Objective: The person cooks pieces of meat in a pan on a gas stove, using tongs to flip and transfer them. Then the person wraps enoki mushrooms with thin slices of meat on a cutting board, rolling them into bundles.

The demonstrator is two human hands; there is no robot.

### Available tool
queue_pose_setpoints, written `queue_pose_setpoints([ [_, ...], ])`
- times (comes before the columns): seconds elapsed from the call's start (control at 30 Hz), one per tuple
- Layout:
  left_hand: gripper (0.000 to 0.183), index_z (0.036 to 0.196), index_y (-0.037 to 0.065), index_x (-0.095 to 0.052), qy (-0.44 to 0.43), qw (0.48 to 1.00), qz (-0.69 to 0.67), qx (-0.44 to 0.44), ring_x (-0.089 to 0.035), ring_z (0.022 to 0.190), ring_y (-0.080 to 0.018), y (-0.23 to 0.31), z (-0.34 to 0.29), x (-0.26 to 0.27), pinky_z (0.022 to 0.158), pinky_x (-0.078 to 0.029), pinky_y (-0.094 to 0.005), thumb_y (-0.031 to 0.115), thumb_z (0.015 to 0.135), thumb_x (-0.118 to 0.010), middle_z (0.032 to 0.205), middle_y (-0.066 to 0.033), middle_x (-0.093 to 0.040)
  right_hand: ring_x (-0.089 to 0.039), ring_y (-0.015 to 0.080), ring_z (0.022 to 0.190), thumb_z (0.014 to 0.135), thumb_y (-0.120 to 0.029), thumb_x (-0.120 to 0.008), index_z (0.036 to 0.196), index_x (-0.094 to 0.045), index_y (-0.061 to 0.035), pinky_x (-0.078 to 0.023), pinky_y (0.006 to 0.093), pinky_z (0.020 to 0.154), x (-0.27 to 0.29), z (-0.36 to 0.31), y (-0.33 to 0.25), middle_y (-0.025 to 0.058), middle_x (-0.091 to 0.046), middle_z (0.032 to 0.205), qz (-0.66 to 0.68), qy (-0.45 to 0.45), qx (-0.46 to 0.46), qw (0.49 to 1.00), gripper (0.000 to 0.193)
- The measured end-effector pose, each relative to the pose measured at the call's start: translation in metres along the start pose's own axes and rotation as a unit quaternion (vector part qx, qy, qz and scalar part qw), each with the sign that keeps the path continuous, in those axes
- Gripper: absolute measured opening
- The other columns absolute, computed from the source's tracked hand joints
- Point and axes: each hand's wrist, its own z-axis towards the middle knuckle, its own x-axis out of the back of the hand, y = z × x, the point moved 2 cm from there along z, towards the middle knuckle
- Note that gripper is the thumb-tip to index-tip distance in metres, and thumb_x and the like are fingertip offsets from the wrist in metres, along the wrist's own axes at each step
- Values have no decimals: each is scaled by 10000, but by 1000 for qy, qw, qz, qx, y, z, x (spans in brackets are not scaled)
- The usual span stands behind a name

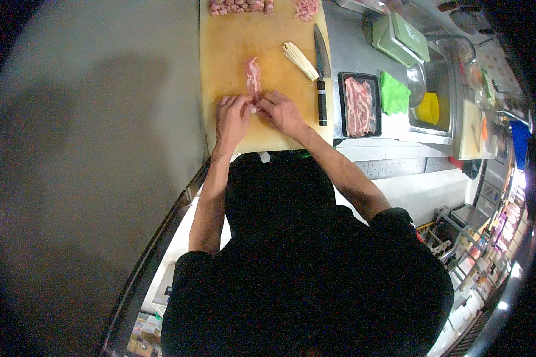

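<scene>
A thin slice of pork belly [252, 76] lies lengthwise on the yellowed cutting board [226, 53]. My left hand [233, 116] and my right hand [281, 114] meet at its near end, fingertips pinched on the meat. Something small and pale shows between the fingers; most of that end is hidden under them. To the right of the slice rests a bundle of pale, thin strands like enoki mushrooms [300, 61]. Along the board's right edge lies a kitchen knife [321, 65], black handle toward me. Several meat rolls [239, 6] sit in rows at the far end.
Beside the rolls is a heap of meat pieces [305, 9]. Right of the board, a black tray [342, 122] holds more pork slices, next to a green cloth [394, 93]. Farther right are green containers [393, 38] and a sink [443, 122] with a yellow bowl [427, 108].
</scene>
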Motion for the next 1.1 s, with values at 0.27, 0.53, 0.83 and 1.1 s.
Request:
queue_pose_setpoints([
  [0.27, 225, 1009, 84, -730, -27, 999, 21, -16, -585, 1029, -326, -7, 5, 1, 935, -447, -438, 87, 785, -757, 1018, -104, -675, -685, 342, 916, 780, -199, -748, 904, -705, -91, -547, 450, 791, -1, 43, 35, 136, -710, 966, 108, -174, -55, 977, 171],
  [0.53, 154, 935, 66, -700, -23, 999, 21, -28, -594, 1030, -335, 5, 20, 11, 962, -443, -465, 110, 798, -752, 1010, -110, -667, -695, 340, 915, 810, -195, -745, 953, -713, -105, -550, 451, 811, 14, 33, 23, 121, -722, 993, 116, -63, -35, 991, 171],
  [0.83, 180, 944, 73, -685, -28, 994, 89, -53, -587, 1050, -339, -7, 15, 0, 1029, -402, -502, 126, 785, -749, 1004, -109, -666, -640, 330, 1016, 813, -151, -719, 1028, -686, -54, -548, 424, 864, 20, 22, 2, 109, -665, 1061, -13, -35, 31, 999, 239],
  [1.1, 180, 937, 55, -686, -60, 990, 115, -61, -580, 1048, -332, 4, 15, 5, 985, -413, -477, 112, 779, -752, 986, -119, -661, -628, 335, 994, 768, -115, -723, 981, -688, -34, -541, 430, 849, 8, 22, 10, 126, -645, 1057, 18, -12, 70, 997, 231],
])
